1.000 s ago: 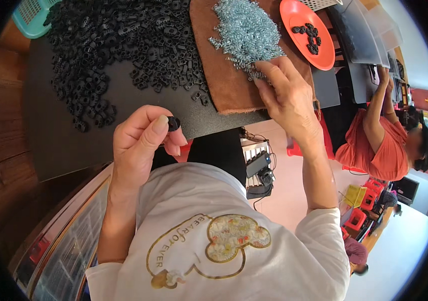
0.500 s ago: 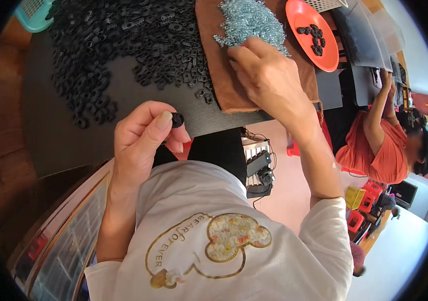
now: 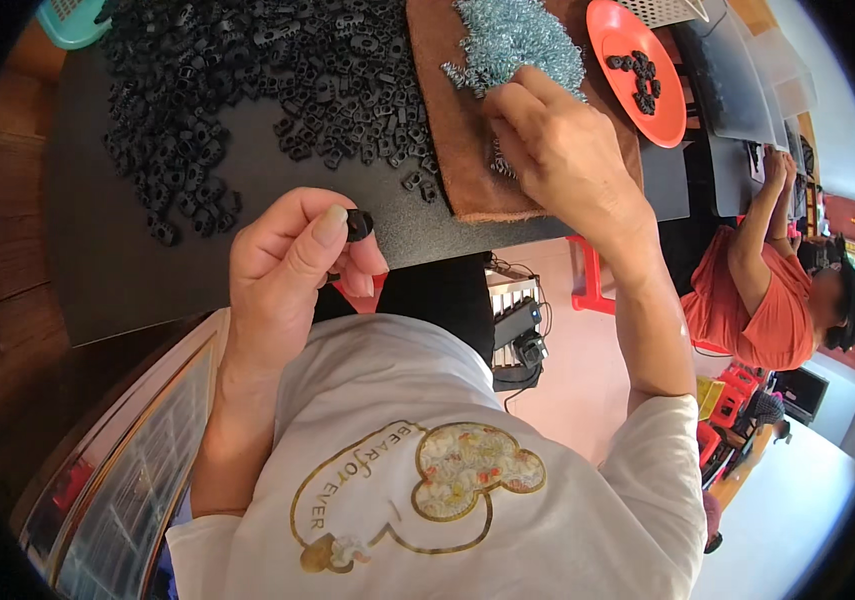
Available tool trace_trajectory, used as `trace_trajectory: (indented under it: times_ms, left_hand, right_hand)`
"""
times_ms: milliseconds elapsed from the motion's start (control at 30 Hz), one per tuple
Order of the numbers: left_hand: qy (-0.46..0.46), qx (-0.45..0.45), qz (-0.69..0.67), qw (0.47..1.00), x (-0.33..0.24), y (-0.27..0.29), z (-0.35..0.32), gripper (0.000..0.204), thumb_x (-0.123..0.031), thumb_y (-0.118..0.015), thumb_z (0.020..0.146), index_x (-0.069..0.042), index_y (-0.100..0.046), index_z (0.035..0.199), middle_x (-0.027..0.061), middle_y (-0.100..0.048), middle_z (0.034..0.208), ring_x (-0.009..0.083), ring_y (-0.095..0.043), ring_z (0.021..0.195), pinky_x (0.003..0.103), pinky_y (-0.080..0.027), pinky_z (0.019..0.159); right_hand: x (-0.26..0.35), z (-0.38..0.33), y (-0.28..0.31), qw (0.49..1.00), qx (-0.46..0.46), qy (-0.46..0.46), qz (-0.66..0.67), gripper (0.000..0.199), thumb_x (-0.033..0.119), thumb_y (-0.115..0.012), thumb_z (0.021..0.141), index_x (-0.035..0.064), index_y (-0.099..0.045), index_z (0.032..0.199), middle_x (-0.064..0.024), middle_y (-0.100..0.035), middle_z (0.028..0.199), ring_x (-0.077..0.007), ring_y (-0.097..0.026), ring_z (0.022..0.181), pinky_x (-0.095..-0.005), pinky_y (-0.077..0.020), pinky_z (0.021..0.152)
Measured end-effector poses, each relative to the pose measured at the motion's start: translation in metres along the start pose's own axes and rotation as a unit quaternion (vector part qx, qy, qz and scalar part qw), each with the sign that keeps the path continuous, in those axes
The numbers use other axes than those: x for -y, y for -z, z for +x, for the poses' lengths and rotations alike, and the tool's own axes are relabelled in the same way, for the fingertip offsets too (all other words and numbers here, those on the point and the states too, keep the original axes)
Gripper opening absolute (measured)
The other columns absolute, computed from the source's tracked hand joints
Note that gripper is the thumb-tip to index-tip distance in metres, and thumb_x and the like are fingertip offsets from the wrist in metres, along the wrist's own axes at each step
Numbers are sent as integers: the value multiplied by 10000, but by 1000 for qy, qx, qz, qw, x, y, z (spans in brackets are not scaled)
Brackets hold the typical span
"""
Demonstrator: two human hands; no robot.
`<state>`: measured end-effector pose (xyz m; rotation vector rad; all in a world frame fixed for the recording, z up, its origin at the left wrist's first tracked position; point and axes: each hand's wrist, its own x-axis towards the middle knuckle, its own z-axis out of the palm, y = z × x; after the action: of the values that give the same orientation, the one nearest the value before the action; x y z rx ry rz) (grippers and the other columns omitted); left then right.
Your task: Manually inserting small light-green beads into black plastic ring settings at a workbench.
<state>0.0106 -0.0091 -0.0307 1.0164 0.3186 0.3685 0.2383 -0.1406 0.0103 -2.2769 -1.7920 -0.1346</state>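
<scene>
My left hand (image 3: 287,265) is closed in a pinch on a small black plastic part (image 3: 359,225), held just off the near table edge. My right hand (image 3: 572,150) reaches over the brown cloth (image 3: 472,185), fingers bent and pressed together. At its fingertips a few small metal springs (image 3: 500,160) show on the cloth; whether the fingers hold one is hidden. Beyond that hand lies a heap of silvery coil springs (image 3: 512,45). A big spread of black plastic parts (image 3: 337,90) with holes covers the table's far left.
To the right, an orange-red plate (image 3: 667,115) carries several black pieces. A teal basket (image 3: 75,30) sits at the far left corner of the dark table (image 3: 107,280). A red stool (image 3: 592,280) stands on the floor. Another person in an orange top (image 3: 747,300) works at right.
My right hand has shifted slightly right and nearer across the cloth, and loose springs now show at its fingertips. My left hand still pinches the black part, almost unmoved.
</scene>
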Motion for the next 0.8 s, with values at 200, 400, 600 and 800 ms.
trace_trajectory:
  times_ms: [200, 400, 600, 800]
  left_hand:
    - [11, -15, 2, 1000, -2, -4, 0, 239, -226, -507, 1005, -2, -591, 991, 94, -654, 775, 98, -579, 626, 258, -515, 526]
    - [11, -19, -11, 1000, -1, -3, 0, 236, -222, -505, 1005, -4, -595, 992, 95, -655, 772, 98, -579, 624, 261, -519, 523]
    - [9, -20, 0, 1000, -2, -4, 0, 239, -229, -510, 1003, -7, -597, 988, 94, -656, 777, 96, -581, 626, 258, -523, 528]
    - [10, -19, 1, 1000, -2, -3, 1, 242, -233, -514, 1002, -7, -598, 981, 88, -654, 779, 92, -579, 630, 253, -523, 536]
  right_hand:
    - [7, 1, 2, 999, 33, 18, -1, 198, 25, -630, 803, 55, -609, 998, -105, -563, 895, -337, -607, 784, -418, -492, 642]
    - [-2, -2, 12, 996, -43, 2, 72, 112, 55, -618, 793, 61, -606, 904, -107, -551, 844, -336, -608, 792, -438, -496, 631]
    - [-1, -30, 26, 994, 64, 10, 91, 128, 23, -631, 793, 40, -610, 918, -113, -549, 844, -323, -601, 765, -407, -484, 640]
    - [10, -35, 14, 997, 76, -2, -14, 124, 41, -645, 802, 35, -587, 911, -108, -537, 832, -322, -597, 730, -410, -478, 614]
